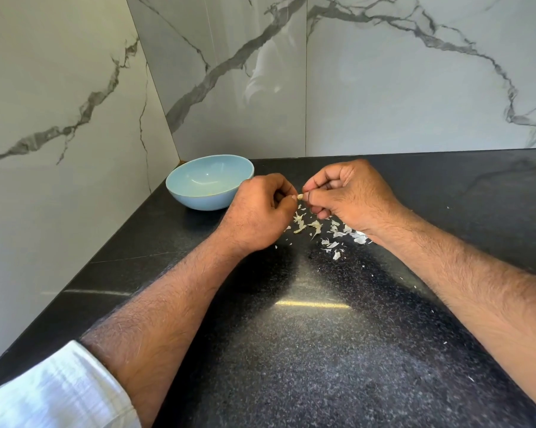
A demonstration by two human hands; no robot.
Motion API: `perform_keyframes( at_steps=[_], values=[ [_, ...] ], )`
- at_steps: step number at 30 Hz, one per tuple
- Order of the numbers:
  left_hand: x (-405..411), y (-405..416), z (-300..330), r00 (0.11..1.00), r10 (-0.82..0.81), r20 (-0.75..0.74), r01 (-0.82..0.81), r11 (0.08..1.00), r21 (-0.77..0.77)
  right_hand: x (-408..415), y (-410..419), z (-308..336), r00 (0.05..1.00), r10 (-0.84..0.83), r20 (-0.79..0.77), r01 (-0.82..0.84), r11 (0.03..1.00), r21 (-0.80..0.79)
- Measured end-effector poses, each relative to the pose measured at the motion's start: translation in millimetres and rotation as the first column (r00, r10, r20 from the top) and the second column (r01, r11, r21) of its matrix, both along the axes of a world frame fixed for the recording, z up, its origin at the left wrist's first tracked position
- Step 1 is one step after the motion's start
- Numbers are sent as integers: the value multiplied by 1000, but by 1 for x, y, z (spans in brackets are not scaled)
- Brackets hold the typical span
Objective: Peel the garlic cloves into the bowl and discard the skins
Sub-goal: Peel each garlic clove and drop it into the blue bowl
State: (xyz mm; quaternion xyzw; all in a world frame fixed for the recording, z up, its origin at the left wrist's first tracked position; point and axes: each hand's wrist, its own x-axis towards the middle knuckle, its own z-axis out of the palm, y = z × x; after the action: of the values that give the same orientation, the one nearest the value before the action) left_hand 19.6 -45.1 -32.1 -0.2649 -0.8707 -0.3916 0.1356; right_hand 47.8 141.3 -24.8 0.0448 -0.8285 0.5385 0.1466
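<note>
Both hands meet fingertip to fingertip, left hand (260, 208) and right hand (350, 193) curled; forearms stretched forward.

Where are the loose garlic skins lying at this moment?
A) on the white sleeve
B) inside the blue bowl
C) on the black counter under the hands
C: the pale garlic skins lie scattered on the black counter below both hands, right of the blue bowl.

Glossy speckled stone counter (322, 335); glazed ceramic bowl (198, 200).
</note>
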Motion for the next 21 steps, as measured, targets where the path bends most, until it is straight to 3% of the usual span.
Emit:
perform_keyframes(
  at_steps=[10,21],
  values=[
    [2,0,0,999,24,-29,-25,999,-24,6,-5,1,997,-46,-60,54,990,127],
    [4,7,1,993,77,-88,-88,987,-136,6,-9,0,999,-25,-44,28,997,75]
  ],
)
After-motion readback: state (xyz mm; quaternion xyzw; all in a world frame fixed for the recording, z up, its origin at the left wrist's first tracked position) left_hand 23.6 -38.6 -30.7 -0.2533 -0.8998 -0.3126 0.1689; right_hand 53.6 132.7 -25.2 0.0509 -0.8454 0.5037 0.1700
